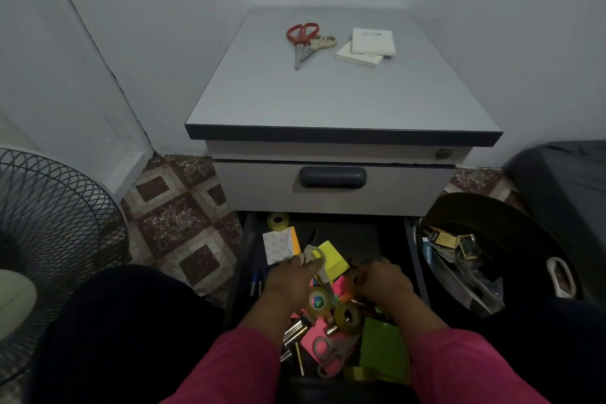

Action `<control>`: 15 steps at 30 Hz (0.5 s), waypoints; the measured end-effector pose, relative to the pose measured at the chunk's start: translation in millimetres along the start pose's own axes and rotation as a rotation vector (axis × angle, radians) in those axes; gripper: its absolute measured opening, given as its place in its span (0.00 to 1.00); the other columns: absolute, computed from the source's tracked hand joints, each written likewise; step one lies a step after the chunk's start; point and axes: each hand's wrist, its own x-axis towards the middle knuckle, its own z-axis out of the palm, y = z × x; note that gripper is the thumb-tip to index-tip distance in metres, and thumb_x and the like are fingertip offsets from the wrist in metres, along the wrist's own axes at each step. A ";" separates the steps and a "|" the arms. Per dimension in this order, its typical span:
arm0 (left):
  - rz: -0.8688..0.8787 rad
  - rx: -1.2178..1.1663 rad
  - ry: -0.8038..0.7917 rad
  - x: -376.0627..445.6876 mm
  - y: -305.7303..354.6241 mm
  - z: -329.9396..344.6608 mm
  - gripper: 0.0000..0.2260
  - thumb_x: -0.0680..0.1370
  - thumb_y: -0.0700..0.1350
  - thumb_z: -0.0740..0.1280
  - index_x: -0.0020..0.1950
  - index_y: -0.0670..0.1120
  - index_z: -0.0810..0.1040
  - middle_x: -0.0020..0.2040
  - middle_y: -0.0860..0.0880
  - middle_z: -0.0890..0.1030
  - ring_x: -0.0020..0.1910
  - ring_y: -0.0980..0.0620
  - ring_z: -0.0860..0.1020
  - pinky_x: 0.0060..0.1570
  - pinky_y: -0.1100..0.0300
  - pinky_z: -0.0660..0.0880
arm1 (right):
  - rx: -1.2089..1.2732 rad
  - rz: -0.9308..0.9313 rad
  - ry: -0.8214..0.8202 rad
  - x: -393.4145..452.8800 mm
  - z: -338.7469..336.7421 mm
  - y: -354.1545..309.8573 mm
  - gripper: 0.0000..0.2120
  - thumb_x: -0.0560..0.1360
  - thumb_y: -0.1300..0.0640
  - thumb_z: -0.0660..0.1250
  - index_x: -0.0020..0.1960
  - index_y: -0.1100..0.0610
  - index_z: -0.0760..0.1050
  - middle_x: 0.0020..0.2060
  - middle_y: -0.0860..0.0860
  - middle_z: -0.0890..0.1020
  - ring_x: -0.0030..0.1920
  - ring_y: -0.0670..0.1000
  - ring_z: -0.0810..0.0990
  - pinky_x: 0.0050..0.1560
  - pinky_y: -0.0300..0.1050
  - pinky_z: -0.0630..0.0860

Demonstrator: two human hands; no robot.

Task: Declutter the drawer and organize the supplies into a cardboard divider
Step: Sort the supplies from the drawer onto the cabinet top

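1. Bottom drawer [249,259] pulled out, crowded: sticky pads [334,259], tape rolls [348,318], batteries [295,328], pens [255,282], pink scissors [331,354].
2. Left hand [288,282] inside drawer, grip closed round handles of grey scissors [314,259]; thumb and fingers curled on the loops.
3. Grey scissors' long axis running from handles at far left down toward near right, blades pointing at the tape rolls. Blade tips partly hidden among clutter.
4. Right hand [383,279] also in drawer, just right of the scissors, fingers curled down into the pile; whether grasping anything, cannot tell.
5. Cabinet top [328,98] serving as counter: red scissors [301,43] and another pale pair [323,42] lying touching, two white note blocks [367,46] stacked beside them.
6. Judgement: emptying stage, scissors being gathered up top. No cardboard divider in view.
7. Key relation: existing scissor group lies straight ahead and well above the left hand, slightly left of centre; left hand nearer, already holding.
8. Bin [492,259] at right holding discarded packaging.
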 end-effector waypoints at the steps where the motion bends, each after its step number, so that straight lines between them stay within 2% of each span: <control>1: -0.013 -0.016 0.016 1.6 0.1 -0.4 0.29 0.78 0.46 0.63 0.77 0.57 0.56 0.67 0.40 0.68 0.64 0.39 0.69 0.60 0.50 0.69 | -0.026 0.001 -0.020 -0.9 -0.4 0.2 0.23 0.75 0.44 0.63 0.67 0.53 0.72 0.63 0.57 0.71 0.63 0.59 0.71 0.62 0.49 0.72; 3: -0.043 -0.060 0.051 2.9 -0.5 -2.9 0.23 0.77 0.46 0.63 0.72 0.54 0.64 0.64 0.41 0.72 0.61 0.40 0.72 0.57 0.51 0.72 | -0.072 -0.010 -0.043 -2.7 -1.2 0.0 0.25 0.75 0.44 0.64 0.70 0.53 0.69 0.64 0.57 0.70 0.64 0.59 0.69 0.63 0.50 0.71; 6: -0.080 -0.048 0.044 3.3 -7.1 -4.8 0.16 0.78 0.47 0.63 0.66 0.49 0.70 0.62 0.43 0.75 0.59 0.42 0.75 0.55 0.53 0.73 | -0.083 -0.018 -0.048 -4.4 -2.1 -0.7 0.24 0.76 0.48 0.63 0.70 0.54 0.69 0.65 0.56 0.70 0.65 0.58 0.68 0.63 0.51 0.70; 11: -0.120 0.031 0.135 3.2 -5.5 -12.9 0.15 0.79 0.51 0.63 0.64 0.48 0.70 0.59 0.46 0.77 0.56 0.43 0.78 0.48 0.55 0.72 | -0.058 -0.013 -0.025 -6.2 -2.7 -0.4 0.23 0.76 0.48 0.64 0.69 0.55 0.70 0.65 0.57 0.71 0.66 0.58 0.68 0.63 0.50 0.70; 15: -0.107 -0.027 0.226 1.8 -1.9 -20.6 0.14 0.82 0.52 0.57 0.64 0.48 0.71 0.56 0.44 0.79 0.55 0.43 0.78 0.47 0.56 0.71 | -0.070 -0.014 -0.024 -7.9 -3.1 0.7 0.21 0.77 0.50 0.64 0.68 0.56 0.71 0.64 0.56 0.72 0.65 0.58 0.69 0.62 0.49 0.70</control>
